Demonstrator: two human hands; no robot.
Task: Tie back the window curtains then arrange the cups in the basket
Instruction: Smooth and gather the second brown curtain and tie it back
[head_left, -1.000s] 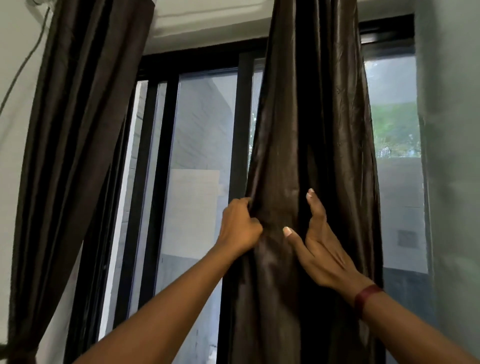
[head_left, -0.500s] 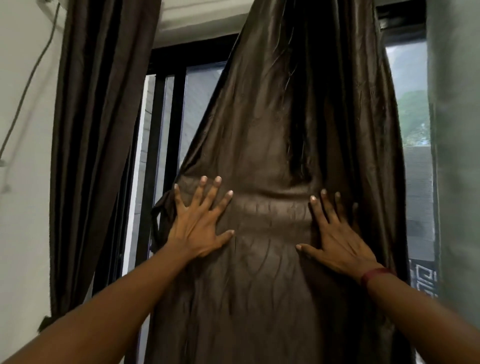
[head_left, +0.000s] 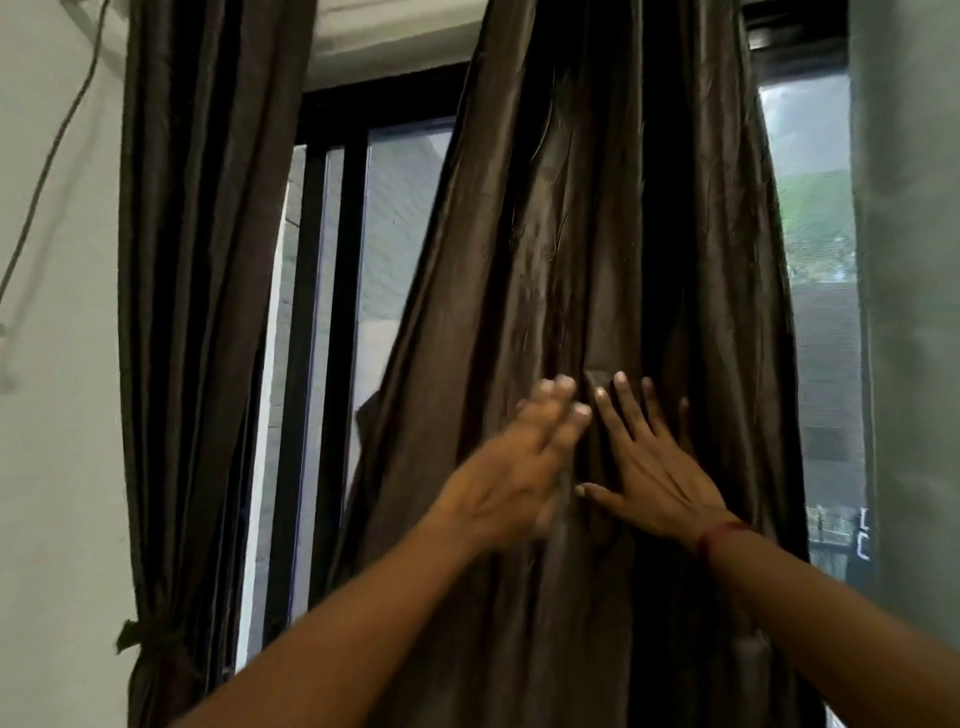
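1. Head view: the fingers (head_left: 558, 415) of the left hand (head_left: 514, 478) are held straight and close together and are laid flat on the right curtain (head_left: 561, 234); this hand is blurred.
2. The right hand (head_left: 649, 478) is pressed flat on the same cloth just beside the left, its fingers spread wide. Nothing is gripped by either hand.
3. A red band (head_left: 719, 535) is worn at the right wrist.
4. The right curtain, dark brown and glossy, is draped in loose folds over the right part of the window.
5. The left curtain (head_left: 208, 260) is gathered beside the wall and bound low down by a tie (head_left: 140, 636).
6. Between the two curtains, black window frame (head_left: 332, 312) bars and a glass pane (head_left: 400, 234) are exposed. Greenery (head_left: 815, 223) is seen outside at the right.
7. A white wall (head_left: 57, 441) at the left is crossed by a thin cable (head_left: 57, 145), and a grey-green wall (head_left: 909, 312) stands at the right.
8. Pale marks (head_left: 862, 540) at the lower right are too blurred to be read.
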